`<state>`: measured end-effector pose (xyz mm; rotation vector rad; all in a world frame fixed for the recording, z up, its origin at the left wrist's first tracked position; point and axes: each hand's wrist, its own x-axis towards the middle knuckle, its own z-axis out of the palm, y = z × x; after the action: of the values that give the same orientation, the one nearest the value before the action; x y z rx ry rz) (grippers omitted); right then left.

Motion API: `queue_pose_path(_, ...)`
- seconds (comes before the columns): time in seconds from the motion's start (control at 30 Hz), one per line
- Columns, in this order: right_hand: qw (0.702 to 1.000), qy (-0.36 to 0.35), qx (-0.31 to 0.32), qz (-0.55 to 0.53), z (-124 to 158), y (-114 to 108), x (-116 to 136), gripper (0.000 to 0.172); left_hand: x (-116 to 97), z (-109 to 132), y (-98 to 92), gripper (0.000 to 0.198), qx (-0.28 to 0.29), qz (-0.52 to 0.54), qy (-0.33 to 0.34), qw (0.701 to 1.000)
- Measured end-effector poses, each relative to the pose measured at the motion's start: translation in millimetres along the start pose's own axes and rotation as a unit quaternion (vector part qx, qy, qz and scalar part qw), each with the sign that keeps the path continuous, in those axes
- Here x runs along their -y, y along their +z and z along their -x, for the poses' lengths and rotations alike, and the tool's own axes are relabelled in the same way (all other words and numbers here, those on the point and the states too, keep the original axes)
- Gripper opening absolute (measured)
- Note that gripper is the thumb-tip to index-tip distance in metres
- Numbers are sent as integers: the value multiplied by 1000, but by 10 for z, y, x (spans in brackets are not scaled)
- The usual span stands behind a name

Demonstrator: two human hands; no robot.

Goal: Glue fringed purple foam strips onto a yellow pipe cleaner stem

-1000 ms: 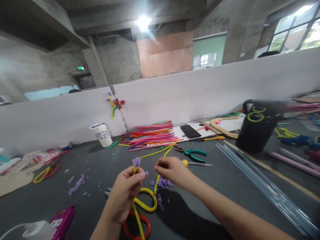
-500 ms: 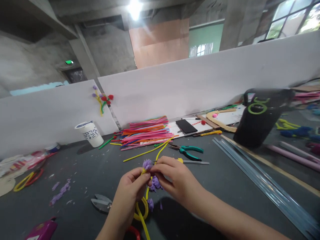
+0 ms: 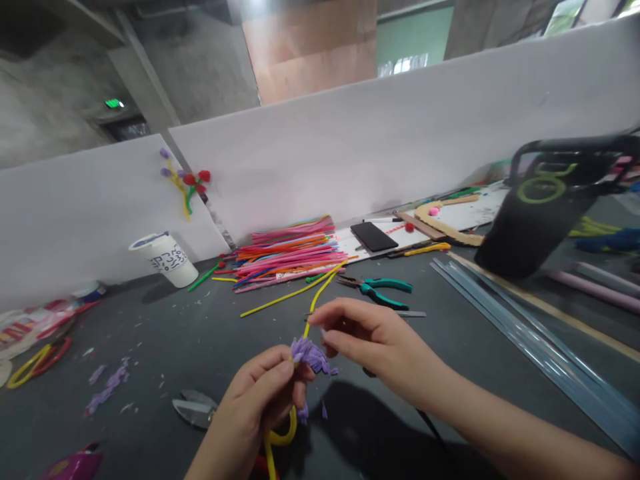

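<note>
My left hand point(image 3: 255, 393) is closed on a yellow pipe cleaner point(image 3: 284, 437) that carries a small purple tuft point(image 3: 299, 349) at the thumb tip. Its tail curls below the palm. Behind the tuft, purple fuzzy bits point(image 3: 320, 360) overlap it in view, so where one ends is hard to see. To the right, my right hand point(image 3: 357, 333) hovers with thumb and forefinger bent close together. Something small and pale purple seems to sit at those fingertips, too small to name. Another yellow pipe cleaner point(image 3: 320, 293) runs behind them.
Teal-handled pliers point(image 3: 385, 290), a pipe cleaner bundle point(image 3: 290, 257) and a phone point(image 3: 374, 236) lie beyond my hands. Left are a white cup point(image 3: 167, 260), grey blades point(image 3: 195, 407) and purple scraps point(image 3: 110, 387). Clear strips point(image 3: 530, 333) and a black jug point(image 3: 540, 207) stand right.
My right hand has drawn back from the tuft, up and to the right. My left hand keeps hold of the yellow pipe cleaner. The view has tilted down slightly.
</note>
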<state>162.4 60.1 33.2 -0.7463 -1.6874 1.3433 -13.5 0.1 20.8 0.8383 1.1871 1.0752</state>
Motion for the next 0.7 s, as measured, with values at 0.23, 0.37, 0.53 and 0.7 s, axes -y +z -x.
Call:
queue_pose_path(0.23,997,23,5,-78,81,-63,47,7,-13,38,106,23,-29,-21,-36,999)
queue_pose_path(0.37,999,1,-4,-54,87,-83,51,6,8,32,87,28,-22,-33,-44,998)
queue_pose_path(0.53,997,5,-16,-73,80,-86,-4,7,35,41,50,31,-28,-48,-36,998)
queue_pose_path(0.7,996,8,-33,-88,100,-45,-12,7,10,47,83,28,-21,-40,-35,998)
